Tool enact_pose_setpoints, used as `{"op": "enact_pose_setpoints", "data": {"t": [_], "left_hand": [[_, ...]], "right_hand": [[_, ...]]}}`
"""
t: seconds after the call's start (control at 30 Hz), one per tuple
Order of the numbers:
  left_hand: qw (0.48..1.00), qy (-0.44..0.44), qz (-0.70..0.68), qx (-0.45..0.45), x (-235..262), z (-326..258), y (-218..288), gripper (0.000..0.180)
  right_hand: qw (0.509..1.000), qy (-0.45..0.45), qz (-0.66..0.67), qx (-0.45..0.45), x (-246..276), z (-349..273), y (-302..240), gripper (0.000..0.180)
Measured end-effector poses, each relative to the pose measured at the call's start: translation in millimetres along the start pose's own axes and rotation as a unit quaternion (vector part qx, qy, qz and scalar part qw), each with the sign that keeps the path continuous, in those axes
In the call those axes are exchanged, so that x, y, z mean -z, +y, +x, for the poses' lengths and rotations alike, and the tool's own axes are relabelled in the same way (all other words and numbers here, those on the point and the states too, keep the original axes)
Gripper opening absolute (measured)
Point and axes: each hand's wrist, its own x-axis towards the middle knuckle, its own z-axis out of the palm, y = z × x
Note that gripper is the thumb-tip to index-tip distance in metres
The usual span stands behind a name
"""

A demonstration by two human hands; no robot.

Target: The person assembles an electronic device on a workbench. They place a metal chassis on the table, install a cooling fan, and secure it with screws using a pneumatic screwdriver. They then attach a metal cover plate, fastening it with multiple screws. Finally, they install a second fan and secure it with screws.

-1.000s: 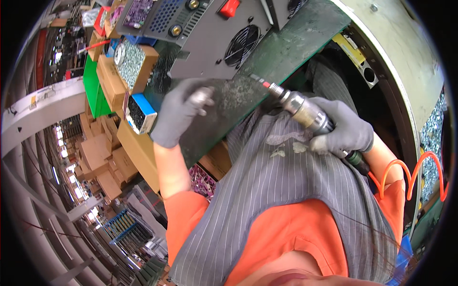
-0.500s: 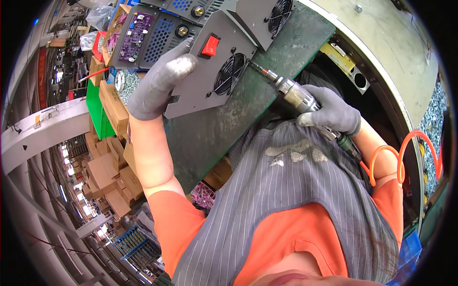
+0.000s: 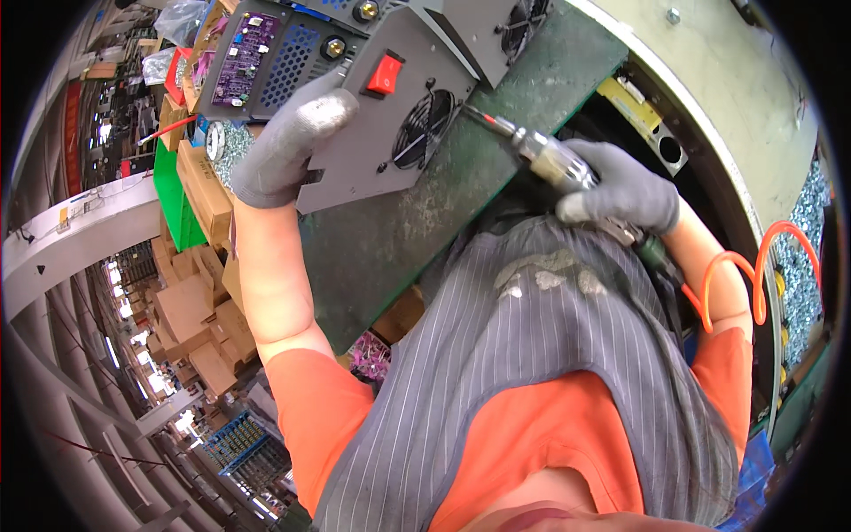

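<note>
My gloved left hand (image 3: 297,137) grips the left edge of a grey metal panel (image 3: 346,182), its thumb over the front and the other fingers hidden behind. A red rocker switch (image 3: 385,74) and a black fan (image 3: 424,129) are fitted in that panel, which stands tilted on the bench. In my gloved right hand (image 3: 625,186) is an air screwdriver (image 3: 558,164), fingers wrapped round its body. Its bit reaches the upper right corner of the fan; whether it touches a screw there is too small to tell. An orange coiled hose (image 3: 755,266) runs behind the tool.
Beyond stands a second grey panel (image 3: 470,35) with a fan. At the far left is a purple circuit board (image 3: 246,58). The dark green bench (image 3: 381,248) lies below. Cardboard boxes (image 3: 191,310) and a green bin (image 3: 177,199) are on the left; a pale round table (image 3: 727,80) is right.
The panel and my left hand have shifted slightly left in the picture. My right hand and the screwdriver have moved slightly right, with the bit still at the fan's corner.
</note>
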Motion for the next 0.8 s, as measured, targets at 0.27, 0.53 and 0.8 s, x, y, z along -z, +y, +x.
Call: {"op": "enact_pose_setpoints", "data": {"t": [0.27,0.53,0.8], "left_hand": [[0.998,0.013,-0.029,-0.053,-5,2,-13,0.063],[0.996,-0.018,0.016,-0.087,10,12,-33,0.053],[0.997,-0.019,0.008,-0.077,-1,6,-14,0.064]], "right_hand": [[0.976,0.099,-0.050,-0.186,42,-109,-10,0.067],[0.923,0.177,-0.058,-0.336,81,-153,-7,0.043],[0.940,0.177,0.075,-0.283,92,-123,11,0.039]]}}
